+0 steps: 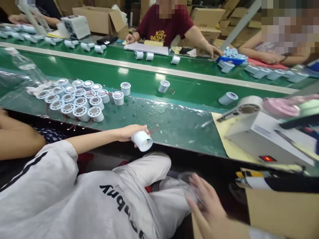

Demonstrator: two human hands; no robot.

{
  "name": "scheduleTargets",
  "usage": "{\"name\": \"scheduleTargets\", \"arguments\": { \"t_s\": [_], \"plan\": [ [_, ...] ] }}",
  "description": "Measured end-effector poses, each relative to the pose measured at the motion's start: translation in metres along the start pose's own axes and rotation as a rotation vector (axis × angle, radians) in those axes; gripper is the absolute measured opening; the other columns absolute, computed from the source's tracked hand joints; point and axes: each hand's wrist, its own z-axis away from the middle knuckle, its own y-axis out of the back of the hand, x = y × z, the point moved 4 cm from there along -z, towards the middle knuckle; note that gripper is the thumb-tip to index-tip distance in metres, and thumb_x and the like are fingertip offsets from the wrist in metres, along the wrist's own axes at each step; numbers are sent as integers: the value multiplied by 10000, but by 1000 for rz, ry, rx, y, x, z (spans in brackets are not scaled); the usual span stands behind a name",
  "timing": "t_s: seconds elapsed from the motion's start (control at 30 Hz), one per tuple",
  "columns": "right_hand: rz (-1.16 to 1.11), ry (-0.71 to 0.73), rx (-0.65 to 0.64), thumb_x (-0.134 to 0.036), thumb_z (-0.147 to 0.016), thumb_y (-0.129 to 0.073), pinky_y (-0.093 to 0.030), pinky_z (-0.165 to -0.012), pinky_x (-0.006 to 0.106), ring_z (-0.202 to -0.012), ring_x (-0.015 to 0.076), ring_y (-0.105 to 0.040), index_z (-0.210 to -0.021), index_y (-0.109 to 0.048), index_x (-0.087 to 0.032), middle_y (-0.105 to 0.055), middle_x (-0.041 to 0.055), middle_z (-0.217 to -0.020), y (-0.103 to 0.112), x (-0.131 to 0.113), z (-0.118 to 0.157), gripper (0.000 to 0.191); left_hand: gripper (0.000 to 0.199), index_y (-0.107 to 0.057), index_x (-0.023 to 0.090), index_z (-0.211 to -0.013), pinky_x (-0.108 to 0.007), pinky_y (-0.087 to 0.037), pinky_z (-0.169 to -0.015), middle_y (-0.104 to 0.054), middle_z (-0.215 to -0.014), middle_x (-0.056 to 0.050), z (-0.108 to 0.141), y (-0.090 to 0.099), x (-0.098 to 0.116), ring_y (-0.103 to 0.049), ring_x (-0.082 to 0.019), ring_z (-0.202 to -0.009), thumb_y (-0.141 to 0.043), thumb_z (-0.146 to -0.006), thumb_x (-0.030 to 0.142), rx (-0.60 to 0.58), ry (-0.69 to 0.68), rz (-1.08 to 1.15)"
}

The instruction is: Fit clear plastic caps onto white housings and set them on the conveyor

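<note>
My left hand [129,132] is closed around a white cylindrical housing [142,141], tilted so that its open end faces me, just off the near edge of the bench. Low on the right, my right hand [208,202] is smeared by motion over my lap. Something see-through [187,179] shows by its fingers; whether they hold it I cannot tell. Beyond my left forearm, several similar white housings [80,111] stand packed together on the bench, thin red wires trailing from some. Another white housing [163,86] with wires stands apart on the green belt.
A grey-white box-shaped device [264,136] with a lit red switch sits on yellow board at right, a tape roll [249,104] beside it. A clear bottle [28,66] lies at left. Co-workers sit across the belt; another person's arm [20,134] is at my left.
</note>
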Motion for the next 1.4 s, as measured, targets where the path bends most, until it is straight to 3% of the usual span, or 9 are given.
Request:
{"name": "scheduleTargets", "arguments": {
  "t_s": [0.1,0.2,0.3,0.37,0.47,0.63,1.0,1.23,1.4],
  "plan": [
    [255,112,82,-321,-960,-588,-628,-850,461,-1123,329,-652,-1375,-613,-311,-578,145,-1321,-14,-22,-1,416,538,-650,146,-970,-235,-406,-430,-649,-763,-57,-6,-67,-3,-556,-147,-551,-394,-921,616,-382,137,209],
    [426,71,25,-168,-905,-591,-628,-805,468,-1131,353,-622,-1213,-711,-263,-550,165,-1382,-29,-25,-14,344,350,-703,163,-957,-248,-466,-566,-666,-825,-47,-8,-96,10,-608,-157,-682,-550,-893,471,-527,-24,5],
    [260,-45,-100,-151,-865,-641,-626,-798,440,-1139,335,-624,-969,-745,-236,-576,141,-1349,-30,-18,-16,171,249,-741,174,-1003,-313,-479,-827,-682,-984,-74,-10,-99,26,-632,-200,-910,-634,-883,364,-372,-316,-291],
    [29,-122,-123,-250,-870,-700,-615,-861,440,-1142,316,-636,-867,-726,-227,-602,125,-1284,-25,-16,-13,35,314,-744,178,-1051,-329,-463,-856,-657,-1010,-82,-11,-98,29,-615,-213,-938,-704,-858,423,-245,-424,-315],
    [-198,-220,-38,-340,-932,-664,-583,-957,449,-1112,287,-667,-796,-713,-218,-636,113,-1186,-20,-15,-7,190,547,-741,190,-1129,-320,-465,-809,-612,-982,-68,-13,-102,23,-581,-198,-887,-804,-744,573,-167,-492,-215],
    [-77,-196,97,-332,-981,-606,-607,-921,425,-1125,282,-683,-925,-734,-217,-637,132,-1255,-24,-19,-2,181,704,-748,199,-1150,-305,-468,-757,-548,-975,-51,-17,-104,1,-542,-183,-871,-841,-631,665,-100,-440,-115],
    [-107,-142,100,-281,-999,-572,-595,-910,422,-1133,290,-678,-878,-714,-192,-649,147,-1286,-37,-24,-1,207,658,-764,236,-1143,-387,-536,-868,-530,-1069,-75,-16,-96,-4,-562,-212,-974,-864,-623,626,-86,-567,-182],
    [-367,-360,150,-268,-922,-592,-565,-765,350,-941,243,-712,-630,-615,-198,-690,84,-1027,-27,-13,-3,301,618,-728,225,-1244,-507,-509,-1066,-368,-1546,-211,-23,-98,-15,-614,-302,-1210,-870,-703,487,-262,-729,-145],
    [-621,-539,259,-307,-876,-652,-583,-750,346,-978,260,-723,-556,-628,-206,-718,63,-948,-30,6,0,337,666,-625,236,-1388,-498,-427,-1154,-607,-1423,-173,-29,-103,-8,-567,-319,-1340,-840,-774,374,-412,-661,-119]
  ]
}}
